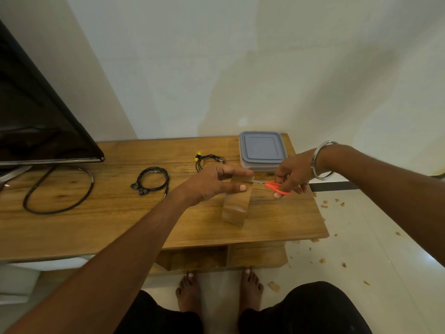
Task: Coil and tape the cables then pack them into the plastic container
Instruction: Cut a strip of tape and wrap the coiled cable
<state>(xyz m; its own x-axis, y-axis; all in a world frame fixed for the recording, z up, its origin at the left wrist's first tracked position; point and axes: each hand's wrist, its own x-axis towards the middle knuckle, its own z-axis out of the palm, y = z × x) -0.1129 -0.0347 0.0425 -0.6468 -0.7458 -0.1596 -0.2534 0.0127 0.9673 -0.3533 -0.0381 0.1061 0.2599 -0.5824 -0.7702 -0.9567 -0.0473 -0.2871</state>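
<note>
**Ana:** Bare feet (219, 289) and dark-clad knees come first, on the pale tiled floor (375, 237) in front of the long wooden table (96, 225). Above that table's near right part, the left hand (214, 183) pinches a pulled-out strip of clear brown packing tape (237, 203), whose lower end reaches down to the table. The right hand (292, 175), a steel bangle (323, 160) on its wrist, grips small orange-handled scissors (277, 186), blades at the strip's top.

**Ben:** What could go wrong?

**Ana:** The blades sit close to the left fingers (237, 188), so a hasty snip could nick them. Slack tape could also fold and stick to itself.

**Ben:** And the cables?

**Ana:** All on the table: a black earphone cable (151, 178) coiled at its middle, a black bundle with yellow plugs (208, 159) farther back, and a thick black loop (57, 189) at its left, under a dark screen (41, 116). None looks taped. The clear square plastic container with grey lid (262, 150) waits closed at the table's far right corner.

**Ben:** Any writing?

**Ana:** None readable.
</note>
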